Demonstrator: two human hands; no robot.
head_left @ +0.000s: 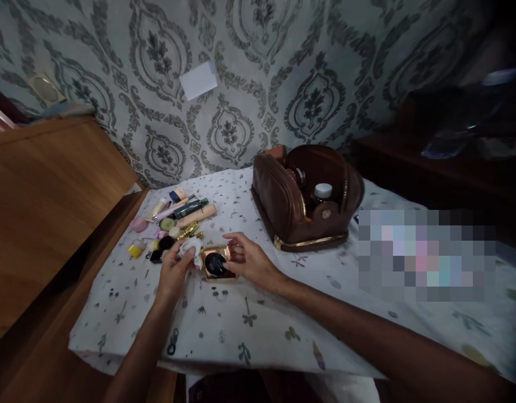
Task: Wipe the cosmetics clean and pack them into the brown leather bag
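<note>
Crumpled in my left hand (174, 266) is a white tissue or cloth (192, 249), with the fingers closed round it. My right hand (251, 258) grips the right side of a square gold compact-like case (207, 275), which has a round black disc (214, 263) on its face. The tissue is close against the left edge of the case. Beyond my left hand lies a cluster of cosmetics: a dark green tube (191, 209), a peach tube (196, 216), a yellow-capped item (134, 249) and several small pots.
An unzipped brown toiletry bag (277, 196) stands to the right, with a white-capped bottle (322, 193) inside. Wooden furniture (60, 207) borders the table on the left. A patterned cloth (283, 336) covers the tabletop. Part of the right side is pixelated.
</note>
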